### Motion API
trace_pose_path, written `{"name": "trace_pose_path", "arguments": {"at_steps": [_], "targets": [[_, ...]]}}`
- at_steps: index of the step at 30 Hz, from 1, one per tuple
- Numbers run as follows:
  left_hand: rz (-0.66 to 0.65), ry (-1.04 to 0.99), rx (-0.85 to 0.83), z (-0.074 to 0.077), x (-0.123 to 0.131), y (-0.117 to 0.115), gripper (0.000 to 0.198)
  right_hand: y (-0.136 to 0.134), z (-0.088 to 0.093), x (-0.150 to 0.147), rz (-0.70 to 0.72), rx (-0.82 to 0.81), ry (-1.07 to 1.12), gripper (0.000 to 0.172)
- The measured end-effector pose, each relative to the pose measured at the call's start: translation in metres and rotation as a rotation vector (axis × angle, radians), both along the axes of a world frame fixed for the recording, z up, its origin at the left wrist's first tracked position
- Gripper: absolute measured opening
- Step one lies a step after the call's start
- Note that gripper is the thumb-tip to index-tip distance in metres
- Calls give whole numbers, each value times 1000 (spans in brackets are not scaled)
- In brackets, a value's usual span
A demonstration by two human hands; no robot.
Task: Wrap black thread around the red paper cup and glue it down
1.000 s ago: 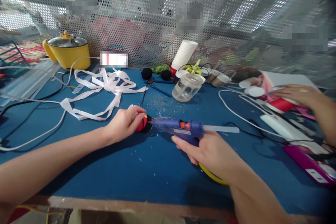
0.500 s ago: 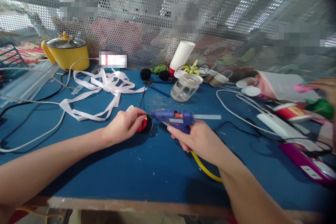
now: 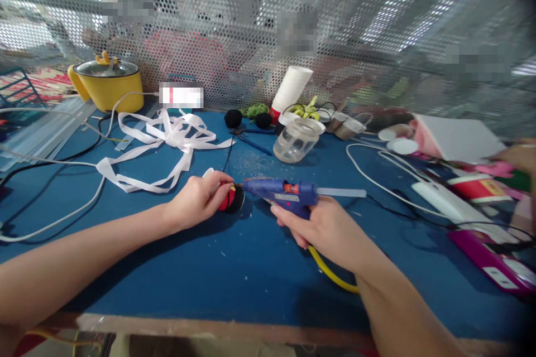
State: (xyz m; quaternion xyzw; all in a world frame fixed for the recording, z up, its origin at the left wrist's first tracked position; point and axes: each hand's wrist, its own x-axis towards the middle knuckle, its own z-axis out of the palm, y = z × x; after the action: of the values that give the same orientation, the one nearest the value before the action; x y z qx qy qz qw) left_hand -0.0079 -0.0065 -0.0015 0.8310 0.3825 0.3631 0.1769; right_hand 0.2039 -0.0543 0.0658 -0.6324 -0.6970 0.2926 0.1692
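My left hand (image 3: 196,201) is closed around a small red paper cup (image 3: 226,199), which has a black band, seemingly wound yarn, at its right end. A strand of black yarn (image 3: 229,155) runs up from there towards the black yarn balls at the back. A blue hot glue gun (image 3: 285,192) is gripped in my right hand (image 3: 330,231). Its nozzle points left, right by my left fingertips and the cup; whether it touches is hard to tell. A clear glue stick (image 3: 341,192) sticks out of the gun's rear, and a red light glows on its side.
A tangle of white ribbon (image 3: 180,136) lies at left, before a yellow pot (image 3: 121,88). Behind the hands stand a clear jar (image 3: 295,142) and stacked paper cups (image 3: 295,85). A purple power strip (image 3: 488,262) and cables lie at right. Another person's hand (image 3: 521,157) shows at the right edge.
My right hand has drawn the glue gun slightly to the right, its nozzle now a little farther from the cup. My left hand keeps its hold. The other person's hand at right has shifted.
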Motion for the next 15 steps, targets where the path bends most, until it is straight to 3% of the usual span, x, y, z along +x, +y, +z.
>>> {"name": "trace_pose_path", "arguments": {"at_steps": [15], "targets": [[9, 0, -8, 1, 0, 0, 22, 0, 2, -1, 11, -26, -1, 36]]}}
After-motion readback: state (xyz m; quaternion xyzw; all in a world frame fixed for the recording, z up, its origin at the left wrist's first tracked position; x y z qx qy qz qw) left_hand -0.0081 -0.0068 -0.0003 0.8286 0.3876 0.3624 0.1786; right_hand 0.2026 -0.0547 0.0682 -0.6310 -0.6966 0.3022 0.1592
